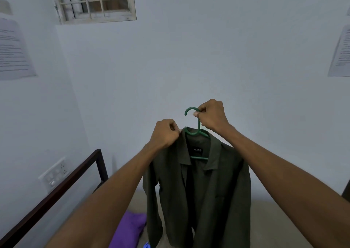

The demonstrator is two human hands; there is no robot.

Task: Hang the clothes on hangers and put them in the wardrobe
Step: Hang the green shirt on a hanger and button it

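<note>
Facing a pale wall, a person holds a shirt up in front of them with both arms stretched out. The bed lies low and near, its dark frame rail running along the left side. A barred window sits high on the far left, and printed sheets are stuck at the left and right edges. The dark green shirt hangs open-fronted on a hanger, its hem dropping out of view over the bed. A purple cloth lies on the bed, low and left of the shirt. A switch plate is fixed to the left wall beside the rail. The left hand pinches the shirt's collar at the left shoulder. The right hand grips the green hanger by its hook and neck, fingers curled around it.
</note>
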